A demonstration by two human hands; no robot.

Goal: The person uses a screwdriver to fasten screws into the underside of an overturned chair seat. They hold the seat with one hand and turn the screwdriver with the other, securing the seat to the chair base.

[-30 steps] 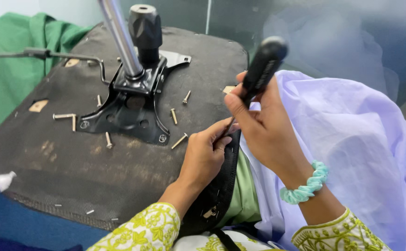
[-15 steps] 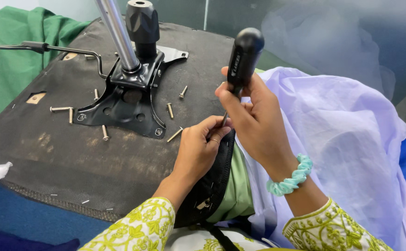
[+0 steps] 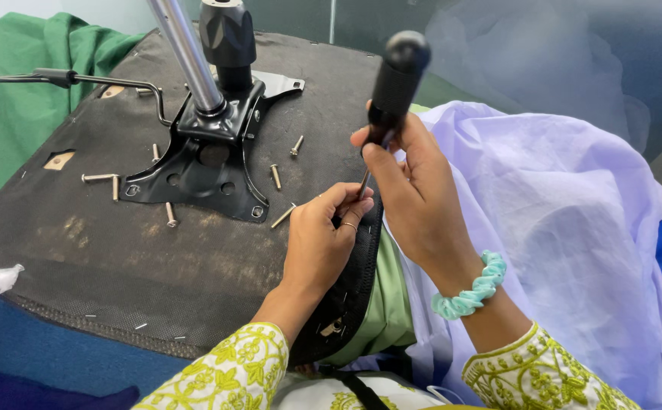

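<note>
Head view. Right hand (image 3: 414, 193), fingers wrapped tight round the black-handled screwdriver (image 3: 391, 83), holds it near upright; its thin metal shaft runs down to the edge of the upturned black fabric-covered chair seat underside (image 3: 118, 250). Left hand (image 3: 323, 239), fingers curled, pinches the shaft tip against that seat edge. Black metal mounting plate (image 3: 202, 171) with chrome gas-lift column (image 3: 187, 53) and black knob (image 3: 227, 34) sits mid-seat. Loose silver bolts (image 3: 278, 176) lie scattered around the plate. Green cloth (image 3: 12, 114) at left, lilac fabric (image 3: 558, 212) at right. No packages, labels or signs legible.
</note>
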